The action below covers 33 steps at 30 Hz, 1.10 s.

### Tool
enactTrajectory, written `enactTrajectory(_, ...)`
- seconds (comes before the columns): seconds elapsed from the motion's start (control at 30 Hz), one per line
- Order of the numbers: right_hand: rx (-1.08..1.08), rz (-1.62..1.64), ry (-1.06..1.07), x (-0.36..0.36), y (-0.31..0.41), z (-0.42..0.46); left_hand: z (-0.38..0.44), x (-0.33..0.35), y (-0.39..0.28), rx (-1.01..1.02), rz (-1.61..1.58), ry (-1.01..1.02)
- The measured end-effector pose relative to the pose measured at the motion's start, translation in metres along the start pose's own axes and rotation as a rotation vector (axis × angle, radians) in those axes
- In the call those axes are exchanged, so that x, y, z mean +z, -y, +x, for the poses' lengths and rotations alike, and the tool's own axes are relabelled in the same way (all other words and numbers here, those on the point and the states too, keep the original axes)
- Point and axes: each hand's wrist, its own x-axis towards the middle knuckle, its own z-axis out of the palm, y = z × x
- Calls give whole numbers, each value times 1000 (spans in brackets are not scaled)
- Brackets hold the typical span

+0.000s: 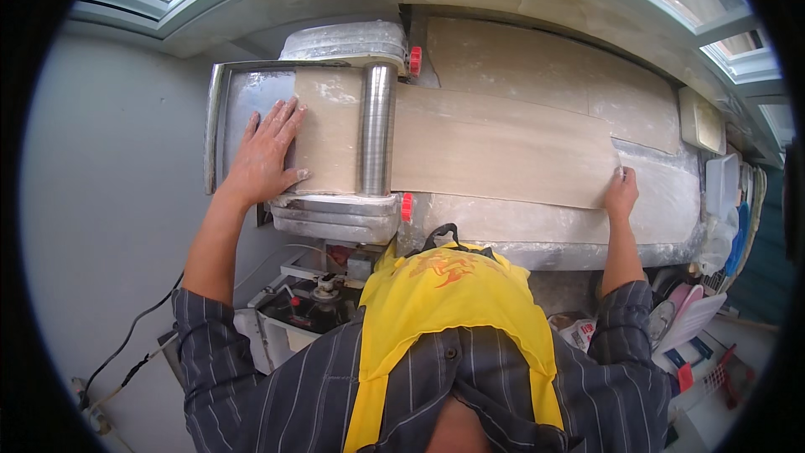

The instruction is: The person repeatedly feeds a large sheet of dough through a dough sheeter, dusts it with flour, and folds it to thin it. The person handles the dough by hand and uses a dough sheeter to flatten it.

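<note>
A long, thin dough sheet (503, 145) runs through the steel roller (377, 129) of a dough sheeting machine (339, 220). My left hand (267, 151), dusted with flour, lies flat with fingers apart at the sheet's left end, on the machine's metal tray (255, 91). At the sheet's far right end, my right hand (621, 192) pinches its edge between thumb and fingers. More flattened dough (516, 56) lies behind it, and another floured layer (660, 207) shows beneath and in front. Two red knobs (407, 207) sit beside the roller.
Plastic containers (722, 185) stand at the table's right end, beside a pale tub (701, 119). A wall with windows runs along the back. Below the machine are a motor part (326, 289) and cables (135, 321). Pink and white plastic items (692, 321) stand low at the right.
</note>
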Motion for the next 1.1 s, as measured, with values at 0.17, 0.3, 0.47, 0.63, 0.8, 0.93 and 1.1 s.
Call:
enactTrajectory(0.17,43,-11,-9,13,-27,-1,14,-2,0,15,-4,-14)
enactTrajectory(0.3,-2,-36,10,13,-20,-4,15,-5,-3,-4,-7,17)
enactTrajectory(0.47,23,-11,-25,-7,-21,4,14,-6,-6,-21,-14,38)
enactTrajectory(0.63,32,-20,-4,5,-39,3,18,-7,-12,-23,-21,51)
enactTrajectory(0.8,52,-36,12,10,-40,5,14,-5,-18,-35,-66,36)
enactTrajectory(0.93,67,-9,12,9,-39,8,1,4,-29,-75,-162,-183)
enactTrajectory(1.1,18,21,18,8,-48,17,-27,26,-115,-65,-590,-700)
